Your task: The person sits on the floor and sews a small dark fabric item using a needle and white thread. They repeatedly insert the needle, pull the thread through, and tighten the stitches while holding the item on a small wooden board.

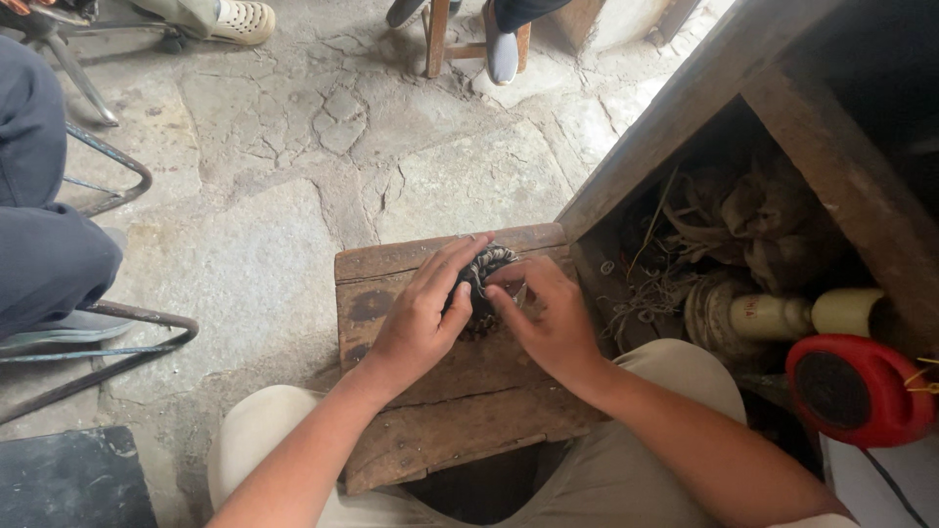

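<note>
A small round woven piece (486, 277), dark with pale braided strands, lies on a worn wooden stool (430, 411) between my knees. My left hand (421, 318) covers its left side, fingers curled over the rim. My right hand (548, 318) presses on its right side, thumb and forefinger on the weave. Much of the piece is hidden under my fingers.
A wooden crate (714, 98) at right holds dried leaves and fibres (753, 220), a pale plastic bottle (802, 315) and a red round object (859, 389). Cracked stone floor (274, 176) lies ahead. Another person's leg (44, 249) and metal chair frames (108, 337) are at left; feet at top.
</note>
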